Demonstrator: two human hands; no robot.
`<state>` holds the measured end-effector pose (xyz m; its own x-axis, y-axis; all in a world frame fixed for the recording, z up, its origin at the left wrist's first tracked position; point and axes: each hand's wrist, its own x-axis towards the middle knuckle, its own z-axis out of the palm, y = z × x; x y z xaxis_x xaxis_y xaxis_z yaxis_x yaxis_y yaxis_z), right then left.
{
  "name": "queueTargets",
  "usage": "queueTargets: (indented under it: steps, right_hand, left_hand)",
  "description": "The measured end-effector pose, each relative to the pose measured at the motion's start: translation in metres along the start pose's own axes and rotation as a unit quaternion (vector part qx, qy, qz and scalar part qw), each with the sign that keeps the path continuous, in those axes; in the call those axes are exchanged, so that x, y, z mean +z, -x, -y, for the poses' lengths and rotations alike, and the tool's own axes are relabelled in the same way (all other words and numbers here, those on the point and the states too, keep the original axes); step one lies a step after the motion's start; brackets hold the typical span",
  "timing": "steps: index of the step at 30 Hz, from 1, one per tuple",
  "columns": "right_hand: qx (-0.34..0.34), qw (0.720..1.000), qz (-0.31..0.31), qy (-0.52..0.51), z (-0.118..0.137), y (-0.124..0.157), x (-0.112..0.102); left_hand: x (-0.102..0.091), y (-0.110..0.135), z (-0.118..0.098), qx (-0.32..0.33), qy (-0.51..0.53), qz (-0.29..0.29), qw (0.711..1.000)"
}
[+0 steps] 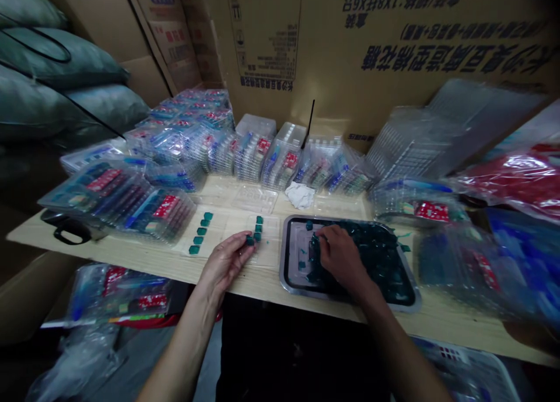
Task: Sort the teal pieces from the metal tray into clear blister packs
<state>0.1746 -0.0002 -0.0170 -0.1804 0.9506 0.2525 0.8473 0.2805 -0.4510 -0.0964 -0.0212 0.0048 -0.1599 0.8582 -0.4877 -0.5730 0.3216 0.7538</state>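
My left hand [228,257] pinches a small dark green block [249,240] over a clear plastic tray [271,250]. A short column of green blocks [259,220] lies in that tray, close to my fingertips. Farther left, another column of several green blocks [200,231] sits in a clear tray. My right hand [340,256] reaches over a metal tray [285,276] with a dark inner edge. Its fingers are closed and point down; what they hold, if anything, is hidden. Many dark green, glossy pieces [378,256] fill the right part of the metal tray.
Stacks of filled clear packs [161,215] line the left and back of the table [210,186]. A crumpled white tissue [300,195] lies behind the metal tray. Empty clear trays [402,139] are stacked at back right, near red plastic wrapping [516,174]. A large carton [324,52] stands behind.
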Motion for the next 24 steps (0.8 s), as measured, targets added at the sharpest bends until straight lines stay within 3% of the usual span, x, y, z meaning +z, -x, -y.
queueTargets:
  steps: [8,13,17,22,24]
  right_hand:
    - [-0.101,0.974,0.024,-0.202,0.06,0.01,0.009]
    - [-0.159,0.969,0.033,-0.187,0.088,0.02,0.017]
    - [-0.148,0.97,0.019,-0.191,0.088,0.021,0.027]
    - [-0.089,0.927,0.028,-0.364,0.075,0.01,0.036]
    - [-0.101,0.924,0.044,-0.366,0.073,0.009,0.037]
  left_hand:
    - [0.015,0.003,0.016,-0.041,0.055,0.053,0.996]
    - [0.025,0.006,0.021,-0.037,0.082,0.052,0.995]
    - [0.03,0.01,0.024,-0.017,0.071,0.024,0.997]
    - [0.03,0.017,0.03,0.013,0.003,0.028,1.0]
    - [0.028,0.018,0.031,0.041,-0.028,0.033,0.998]
